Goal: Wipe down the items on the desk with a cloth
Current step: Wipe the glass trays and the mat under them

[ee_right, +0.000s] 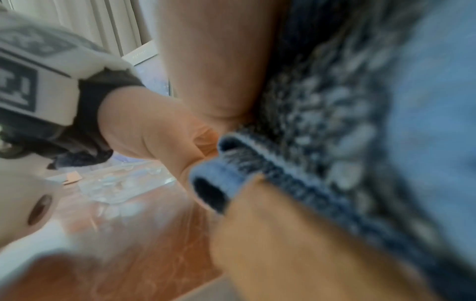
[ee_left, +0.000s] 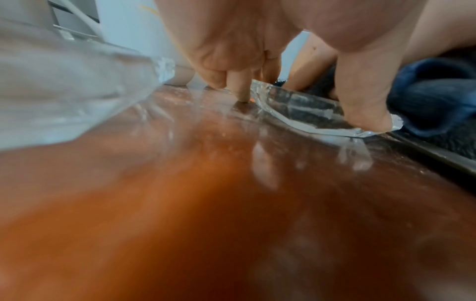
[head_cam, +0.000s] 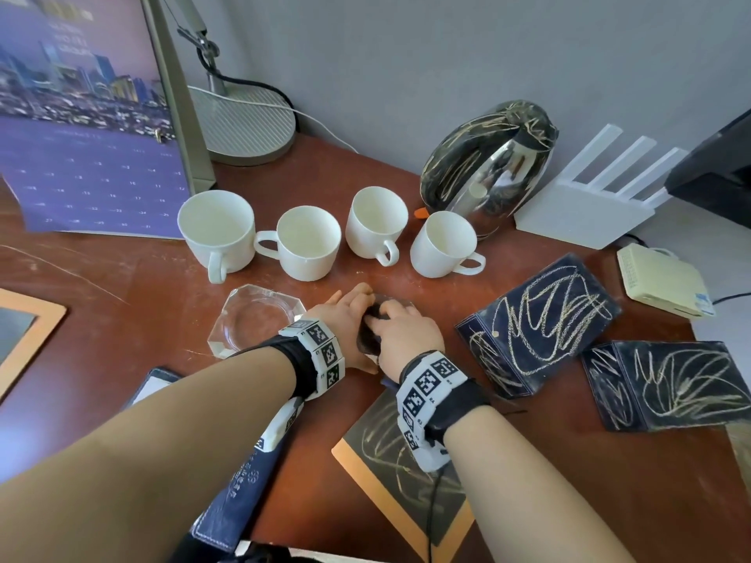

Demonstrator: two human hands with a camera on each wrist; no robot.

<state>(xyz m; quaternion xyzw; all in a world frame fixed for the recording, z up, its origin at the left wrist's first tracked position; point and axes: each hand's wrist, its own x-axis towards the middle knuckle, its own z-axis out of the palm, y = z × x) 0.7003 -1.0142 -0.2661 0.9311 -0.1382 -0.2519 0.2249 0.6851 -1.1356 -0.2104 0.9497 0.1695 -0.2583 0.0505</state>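
Gripping the rim of a clear faceted glass ashtray (ee_left: 304, 106) on the reddish-brown wooden desk (head_cam: 528, 461), the left hand (head_cam: 345, 319) curls fingers and thumb round it. The right hand (head_cam: 402, 331) presses a dark blue terry cloth (ee_right: 360, 122) into it, fingers bent over the cloth. Four white ceramic cups (head_cam: 309, 245) stand just beyond.

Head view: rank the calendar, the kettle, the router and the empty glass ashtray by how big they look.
1. Calendar, by far the largest, though cut off by the frame edge.
2. Kettle and router: too close in apparent size to rank.
3. Ashtray, the smallest, though nearest the camera.
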